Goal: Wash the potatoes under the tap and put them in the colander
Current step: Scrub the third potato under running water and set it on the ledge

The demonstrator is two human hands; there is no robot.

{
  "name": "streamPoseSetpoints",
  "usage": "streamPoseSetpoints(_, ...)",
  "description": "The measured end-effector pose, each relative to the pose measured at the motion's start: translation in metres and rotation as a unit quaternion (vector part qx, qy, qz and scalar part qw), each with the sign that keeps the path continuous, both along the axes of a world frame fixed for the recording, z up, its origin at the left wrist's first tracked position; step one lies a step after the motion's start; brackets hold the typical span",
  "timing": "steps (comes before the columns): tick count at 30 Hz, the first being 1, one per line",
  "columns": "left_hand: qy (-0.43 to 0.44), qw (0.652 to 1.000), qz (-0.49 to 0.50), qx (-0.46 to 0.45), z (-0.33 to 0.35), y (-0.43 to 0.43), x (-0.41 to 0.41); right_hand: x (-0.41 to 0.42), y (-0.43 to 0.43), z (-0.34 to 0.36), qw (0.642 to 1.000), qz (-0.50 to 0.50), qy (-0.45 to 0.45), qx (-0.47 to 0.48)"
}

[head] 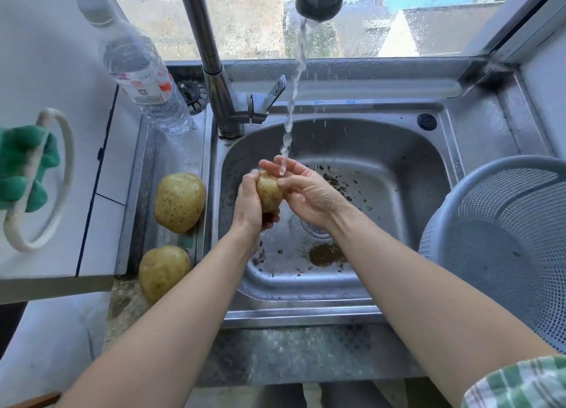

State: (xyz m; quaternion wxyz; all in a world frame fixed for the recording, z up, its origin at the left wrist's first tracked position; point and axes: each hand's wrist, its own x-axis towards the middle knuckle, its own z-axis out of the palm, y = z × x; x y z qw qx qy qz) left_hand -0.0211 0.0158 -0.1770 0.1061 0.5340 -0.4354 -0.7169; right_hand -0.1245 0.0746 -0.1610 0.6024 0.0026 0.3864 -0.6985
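Bright daylight, sharp centre.
I see window (pixel 245 18) light glinting on the sink (pixel 382 150); edges bend, bottle (pixel 137 64) blurs.

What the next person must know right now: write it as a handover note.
Left hand grips the held potato under the running water, over the sink. Right hand open, flat fingers against it.
Far potato and near potato lie on the counter left of the sink.
Colander stands right of the sink; no potato shows in it.
Done: none. Left: finish this one, wash the other two, colander all three.
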Motion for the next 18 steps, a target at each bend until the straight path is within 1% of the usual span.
streamPoseSetpoints(2,-0.012,1.000,-0.014,-0.009,-0.001,-0.001,0.001,0.003,0.000,0.000,0.999,-0.005,0.040,0.008)
streamPoseSetpoints(5,-0.023,0.999,-0.037,-0.020,0.004,0.001,0.000,0.009,-0.006,-0.002,0.990,-0.050,0.124,0.048)
streamPoseSetpoints(8,-0.050,0.997,-0.050,-0.028,0.007,0.000,-0.002,0.011,-0.009,-0.007,0.969,-0.063,0.214,0.104)
streamPoseSetpoints(10,-0.075,0.995,-0.057,-0.027,0.007,-0.001,-0.003,0.010,-0.007,-0.011,0.954,-0.067,0.259,0.139)
streamPoseSetpoints(12,-0.101,0.993,-0.062,-0.015,0.009,-0.001,-0.005,0.012,-0.003,-0.011,0.955,-0.035,0.272,0.113)
streamPoseSetpoints(14,-0.119,0.990,-0.069,-0.011,0.010,-0.001,-0.005,0.015,0.001,-0.009,0.953,0.036,0.290,0.081)
streamPoseSetpoints(15,-0.125,0.989,-0.075,-0.021,0.010,-0.001,-0.005,0.017,0.001,-0.010,0.948,0.057,0.301,0.084)
streamPoseSetpoints(16,-0.122,0.988,-0.080,-0.039,0.008,-0.002,-0.005,0.017,0.000,-0.011,0.945,0.052,0.308,0.102)
streamPoseSetpoints(18,-0.088,0.989,-0.090,-0.083,0.007,-0.001,-0.006,0.016,-0.006,-0.011,0.941,-0.004,0.293,0.169)
